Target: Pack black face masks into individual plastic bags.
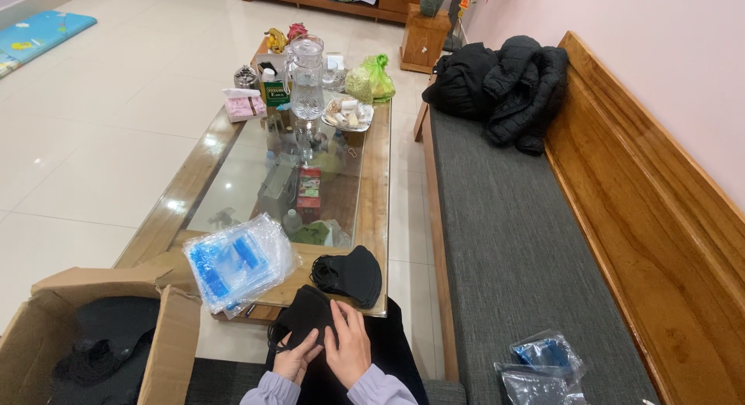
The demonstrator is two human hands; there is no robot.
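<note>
Black face masks (306, 316) lie stacked in the person's lap, just below the near edge of the glass-topped surface (233, 180). The left hand (295, 360) pinches the lower edge of the stack between thumb and fingers, and the right hand (349, 347) lies beside it with its fingers curled onto the top mask, pressing it down. Another pile of black masks (351, 275) rests on the near corner of the surface, ear loops trailing to its left.

An open cardboard box (167, 335) stands at the lower left; its inside is dark, with more black masks (89, 358) heaped at the bottom, though how many cannot be made out. A pile of clear plastic bags with blue print (237, 261) sits on the surface just beside the box flap. Two more such bags (543, 366) lie on the grey bench cushion (497, 219) at the lower right, the nearer one cut off by the frame.

Farther along the surface stand a glass jug (306, 75), a pink tissue box (244, 104), a small tray of snacks (349, 114) and a green bag (372, 77). Boxes and bottles on the shelf under the glass are blurred by reflections and hard to tell apart. A black puffer jacket (504, 83) is bundled at the far end of the bench.
</note>
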